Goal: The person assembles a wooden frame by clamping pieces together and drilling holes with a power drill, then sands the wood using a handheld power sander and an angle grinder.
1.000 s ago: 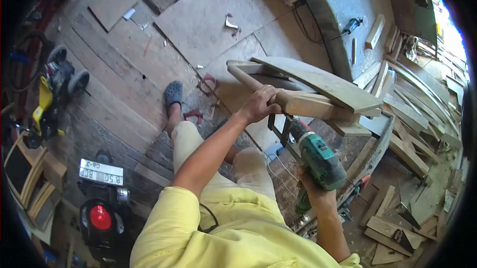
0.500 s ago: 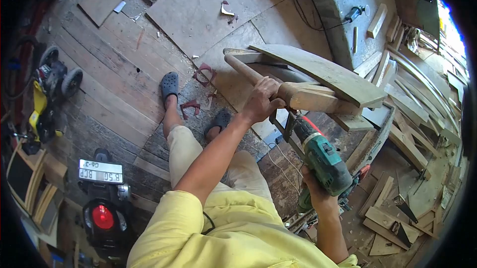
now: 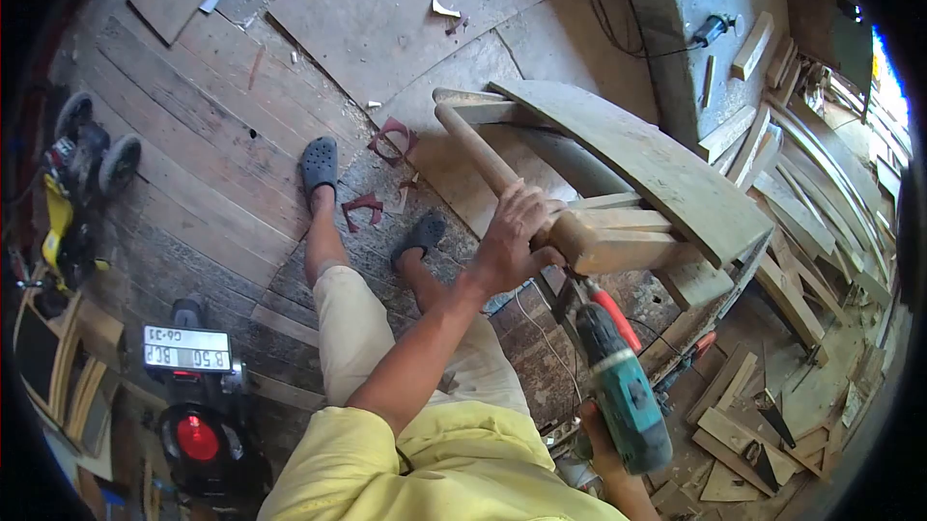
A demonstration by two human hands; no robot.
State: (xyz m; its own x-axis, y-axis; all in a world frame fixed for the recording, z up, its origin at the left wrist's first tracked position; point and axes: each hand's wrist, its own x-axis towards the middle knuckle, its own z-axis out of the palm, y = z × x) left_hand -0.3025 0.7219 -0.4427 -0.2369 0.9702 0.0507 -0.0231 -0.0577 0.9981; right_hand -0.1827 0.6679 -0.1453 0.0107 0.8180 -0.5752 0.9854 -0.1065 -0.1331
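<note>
With our left hand (image 3: 519, 236) we were holding the wooden frame (image 3: 623, 249) beside its near corner. Our right hand (image 3: 601, 449) was gripping the green drill (image 3: 632, 410), its tip at that same corner.

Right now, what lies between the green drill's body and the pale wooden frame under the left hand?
In the head view, a black chuck and slim metal bit; whether the bit touches the frame, I cannot tell.
</note>
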